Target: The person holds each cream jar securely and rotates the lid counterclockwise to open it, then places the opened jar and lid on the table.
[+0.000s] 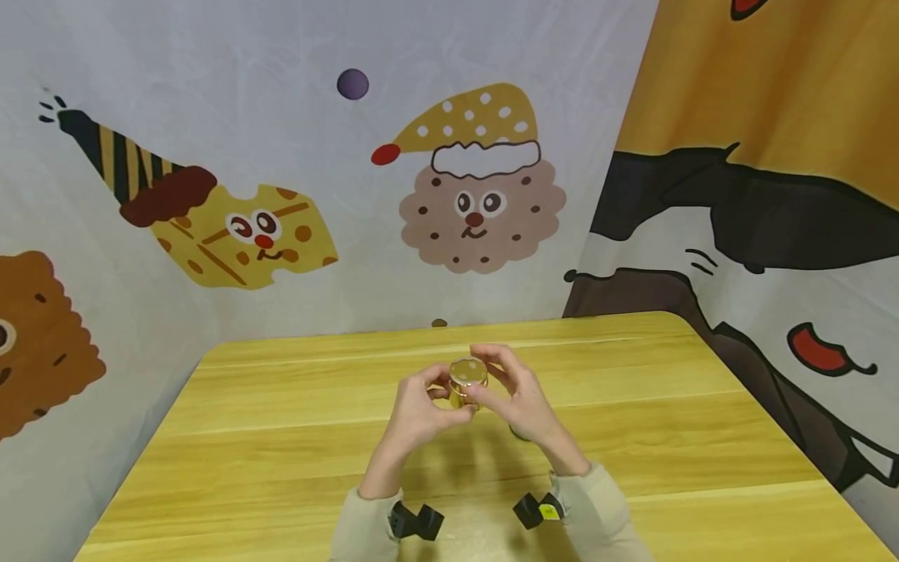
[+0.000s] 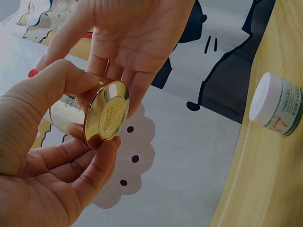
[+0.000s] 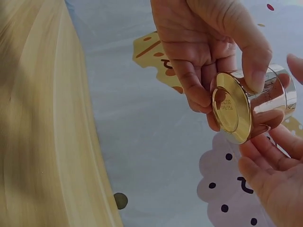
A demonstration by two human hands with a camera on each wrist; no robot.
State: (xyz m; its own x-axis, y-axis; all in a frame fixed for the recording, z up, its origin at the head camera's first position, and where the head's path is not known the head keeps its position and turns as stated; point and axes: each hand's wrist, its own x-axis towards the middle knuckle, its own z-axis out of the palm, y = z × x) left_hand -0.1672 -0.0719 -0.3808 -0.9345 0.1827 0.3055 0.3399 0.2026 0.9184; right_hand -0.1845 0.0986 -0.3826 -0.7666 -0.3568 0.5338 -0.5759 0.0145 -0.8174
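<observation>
Above the middle of the table [image 1: 281, 437], both hands met around a small gold jar [image 1: 467, 382], which was held clear of the wood. The left hand [image 1: 414, 414] gripped the jar, thumb curled over its top edge and fingers folded under it, as the left wrist view showed plainly. The right hand [image 1: 520, 402] sat at the jar's 3 o'clock in the head view; its fingers were nearly straight and lay against the jar's far side, with the thumb at the rim, so it touched more than it clutched. The jar's shiny gold base [image 2: 108, 116] faced the wrist cameras, with small print on it too fine to read.

At 5 o'clock from the jar, near the right hand, a white jar [image 2: 277, 105] lay on the table, labelled "Water Light". Cartoon curtains [image 1: 463, 195] hung behind, at 12 o'clock.
</observation>
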